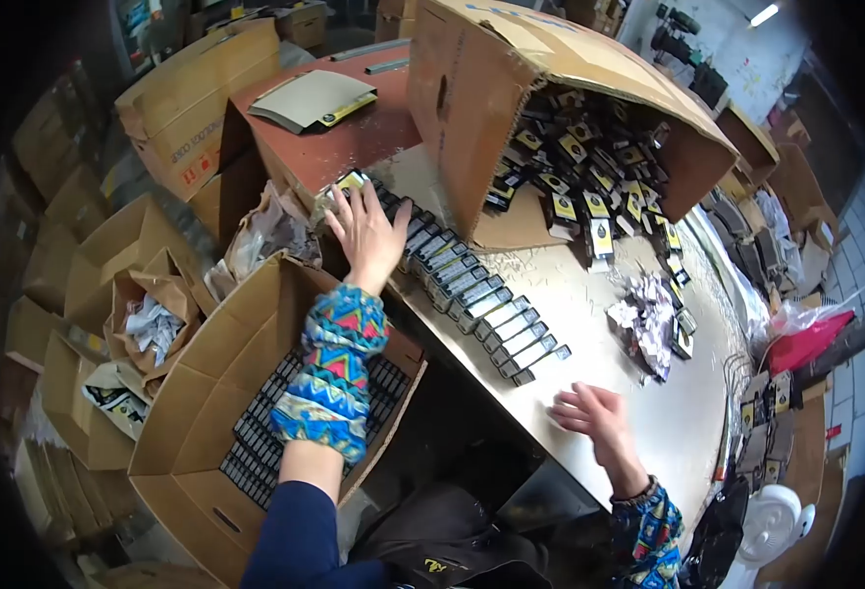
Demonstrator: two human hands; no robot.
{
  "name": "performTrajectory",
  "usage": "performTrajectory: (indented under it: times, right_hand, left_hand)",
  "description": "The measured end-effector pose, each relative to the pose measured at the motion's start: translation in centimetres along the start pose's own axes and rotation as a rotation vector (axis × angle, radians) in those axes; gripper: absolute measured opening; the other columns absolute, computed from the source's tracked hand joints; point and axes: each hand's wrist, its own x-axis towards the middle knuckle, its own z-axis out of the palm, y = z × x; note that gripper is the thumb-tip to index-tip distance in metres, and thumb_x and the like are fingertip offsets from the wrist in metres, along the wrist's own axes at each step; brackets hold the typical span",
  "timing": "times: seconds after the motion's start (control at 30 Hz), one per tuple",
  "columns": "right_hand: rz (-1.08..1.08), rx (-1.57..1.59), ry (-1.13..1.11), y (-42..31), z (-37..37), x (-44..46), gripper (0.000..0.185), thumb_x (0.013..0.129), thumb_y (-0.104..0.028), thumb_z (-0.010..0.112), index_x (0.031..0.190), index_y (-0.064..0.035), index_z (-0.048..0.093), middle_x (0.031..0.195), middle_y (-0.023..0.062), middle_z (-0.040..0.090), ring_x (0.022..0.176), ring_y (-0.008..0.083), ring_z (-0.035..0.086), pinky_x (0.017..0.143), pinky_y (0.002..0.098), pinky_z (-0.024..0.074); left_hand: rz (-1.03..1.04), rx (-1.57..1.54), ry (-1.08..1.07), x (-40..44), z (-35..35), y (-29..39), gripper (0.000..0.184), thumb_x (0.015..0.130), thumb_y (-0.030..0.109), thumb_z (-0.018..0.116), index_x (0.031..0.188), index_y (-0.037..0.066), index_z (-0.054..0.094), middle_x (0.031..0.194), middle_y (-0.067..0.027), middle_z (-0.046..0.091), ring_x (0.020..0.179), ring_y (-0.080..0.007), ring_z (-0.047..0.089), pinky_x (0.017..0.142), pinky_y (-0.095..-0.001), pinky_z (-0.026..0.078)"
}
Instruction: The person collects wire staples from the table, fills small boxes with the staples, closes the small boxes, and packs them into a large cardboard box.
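A row of small black boxes [471, 292] stands side by side along the near edge of the metal table [570, 304]. My left hand [368, 231], fingers spread, lies over the far end of this row; how firmly it touches the boxes I cannot tell. At the near end, my right hand [594, 420] hovers by the table edge, fingers stretched out and nothing in them. Below my left forearm, an open carton [197, 393] holds many similar boxes packed in rows. Patterned sleeve covers are on both forearms.
A large cardboard box [462, 108] lies tipped on its side, black and yellow small boxes [594, 206] spilling from it. Crumpled paper [646, 319] sits on the table. Flat card sheets [314, 98] rest on a red surface. Open cartons [118, 255] stand left; a white fan [774, 520] is lower right.
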Motion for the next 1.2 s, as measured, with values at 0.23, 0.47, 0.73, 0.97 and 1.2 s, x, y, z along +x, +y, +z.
performTrajectory:
  times: [0.23,0.47,0.73,0.97,1.2]
  right_hand:
    - [-0.108,0.007,-0.006,-1.5,6.4,4.1,0.045,0.095,-0.022,0.068,0.116,0.0168,0.060,0.096,0.0182,0.069,0.084,0.0225,0.072,0.075,0.0287,0.0609]
    - [0.003,-0.013,-0.037,-2.6,4.6,5.1,0.045,0.093,-0.023,0.071,0.111,0.0166,0.062,0.098,0.0199,0.068,0.082,0.0236,0.072,0.075,0.0297,0.0618]
    - [-0.042,0.003,0.047,-3.0,7.1,6.4,0.047,0.089,-0.025,0.075,0.102,0.0190,0.062,0.092,0.0200,0.068,0.070,0.0238,0.070,0.066,0.0300,0.0602]
    - [-0.033,-0.016,0.090,-2.8,7.1,6.2,0.044,0.088,-0.027,0.077,0.100,0.0142,0.067,0.085,0.0161,0.069,0.067,0.0181,0.068,0.063,0.0275,0.0597]
    - [-0.015,-0.013,0.038,-2.7,6.5,6.1,0.048,0.089,-0.031,0.076,0.103,0.0136,0.063,0.093,0.0177,0.066,0.071,0.0217,0.070,0.067,0.0299,0.0620]
  left_hand:
    - [0.251,-0.088,-0.164,0.8,-0.9,-0.7,0.071,0.091,0.052,0.060,0.128,-0.009,0.055,0.138,-0.0230,0.052,0.132,-0.0405,0.040,0.112,-0.0552,0.024]
    - [0.135,0.104,-0.382,4.0,-2.4,-0.1,0.096,0.074,0.069,0.070,0.130,-0.008,0.053,0.128,-0.0278,0.056,0.123,-0.0432,0.048,0.105,-0.0498,0.037]
    - [-0.048,0.027,-0.539,5.0,-1.8,-0.2,0.097,0.074,0.069,0.070,0.138,-0.001,0.049,0.142,-0.0286,0.044,0.131,-0.0451,0.041,0.108,-0.0560,0.032]
    - [0.109,0.100,-0.203,1.9,-2.0,0.8,0.058,0.090,0.048,0.064,0.127,0.003,0.064,0.146,-0.0213,0.039,0.134,-0.0402,0.034,0.106,-0.0570,0.030]
    - [0.159,0.095,-0.046,1.3,-0.7,0.5,0.052,0.090,0.044,0.064,0.120,0.001,0.066,0.129,-0.0213,0.049,0.126,-0.0407,0.041,0.100,-0.0532,0.038]
